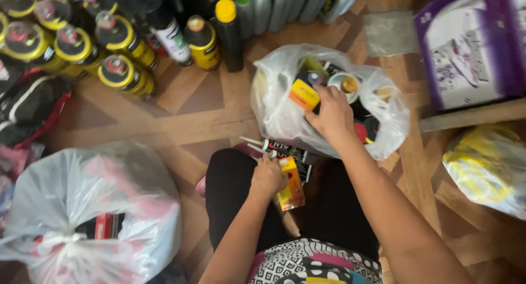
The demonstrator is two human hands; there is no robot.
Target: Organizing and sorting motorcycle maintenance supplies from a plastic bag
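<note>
Item: small orange box, lifted at the mouth of an open clear plastic bag.

Right hand grasps the orange box by one end, just over the clear plastic bag of tubes and caps on the wooden floor. Left hand is clenched on a second orange carton and thin tubes on the lap. Risks, as judged: the end-only grip may let the box slip back; the soft bag wall may sag and spill; the yellow-capped cans nearby could topple if knocked.

Orange-yellow box, clear bag
</note>
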